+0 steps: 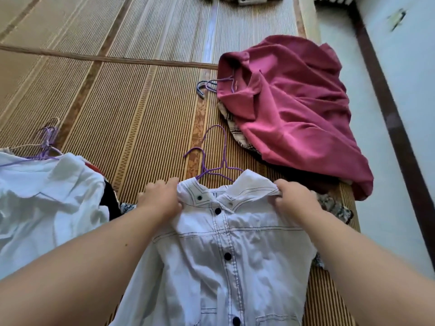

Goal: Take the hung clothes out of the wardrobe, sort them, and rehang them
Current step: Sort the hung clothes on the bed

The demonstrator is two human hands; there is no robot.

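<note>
A white shirt [226, 255] with dark stitching and black buttons lies front-up on the woven mat, on purple wire hangers [211, 158] whose hooks stick out past the collar. My left hand [162, 198] grips the shirt's left shoulder beside the collar. My right hand [294, 198] pinches the collar's right edge. A maroon garment [294, 109] lies crumpled to the upper right on its own hanger [207, 87]. At the left edge a second white garment [47, 196] rests on purple and white hangers [48, 142].
The striped bamboo mat [117, 102] covers the surface. A patterned fabric [334, 205] pokes out under the white shirt and the maroon garment. A dark cloth [109, 201] lies under the left pile. Pale floor and a dark wood strip [388, 114] run along the right.
</note>
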